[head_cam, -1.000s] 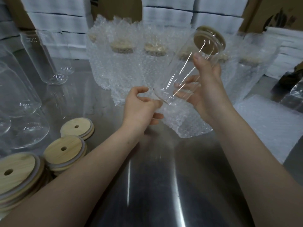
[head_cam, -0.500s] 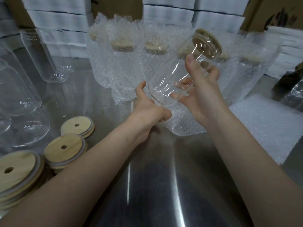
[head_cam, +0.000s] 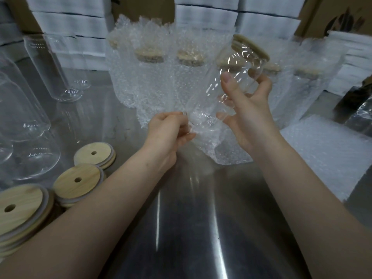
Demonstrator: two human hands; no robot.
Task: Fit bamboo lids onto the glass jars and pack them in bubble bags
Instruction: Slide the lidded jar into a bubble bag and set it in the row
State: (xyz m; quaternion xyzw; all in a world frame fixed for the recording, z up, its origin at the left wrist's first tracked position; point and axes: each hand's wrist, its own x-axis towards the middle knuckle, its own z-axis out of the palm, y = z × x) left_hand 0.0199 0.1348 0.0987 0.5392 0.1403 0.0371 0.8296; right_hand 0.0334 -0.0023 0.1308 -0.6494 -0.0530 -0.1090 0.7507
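Glass jar (head_cam: 237,63), one; bubble bag (head_cam: 227,152), one

**A packing room**

This looks like a packing workroom. A shiny metal table (head_cam: 181,228) fills the middle. White stacks (head_cam: 207,17) and brown boxes (head_cam: 314,9) line the top. Wrapped jars (head_cam: 149,77) stand in a row, and lid piles (head_cam: 78,182) sit lower left.

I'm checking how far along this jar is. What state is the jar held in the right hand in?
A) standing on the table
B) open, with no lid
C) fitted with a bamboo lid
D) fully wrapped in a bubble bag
C: the glass jar gripped by the right hand carries a bamboo lid on its far end, while the left hand pinches the bubble bag near its base.
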